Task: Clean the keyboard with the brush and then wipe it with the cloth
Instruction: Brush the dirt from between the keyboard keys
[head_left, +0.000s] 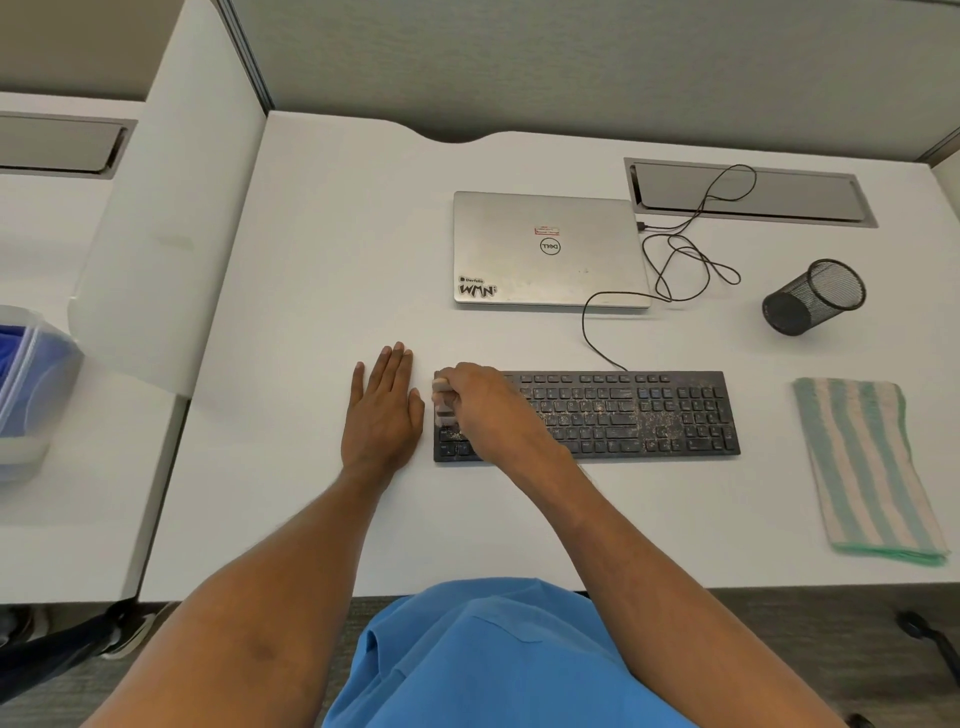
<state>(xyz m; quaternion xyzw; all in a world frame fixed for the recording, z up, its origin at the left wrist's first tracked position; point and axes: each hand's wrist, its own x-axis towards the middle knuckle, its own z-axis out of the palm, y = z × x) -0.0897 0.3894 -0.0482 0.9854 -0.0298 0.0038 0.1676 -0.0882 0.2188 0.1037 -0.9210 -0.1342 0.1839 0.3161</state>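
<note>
The black full-size keyboard (623, 415) lay flat just right of the frame's centre, its long edges running left to right and its number pad toward the right. Pale crumbs and dust speckled the keys, thickest across the middle rows. The brush (440, 385) was over the keyboard's left end, gripped in the right hand (483, 402), which hid most of it. Only a pale beige handle end showed at the hand's left side, and the bristles could not be made out. The cloth (867, 467), folded into a long rectangle of teal and beige stripes, lay flat at the right of the frame, apart from the keyboard's right end.
</note>
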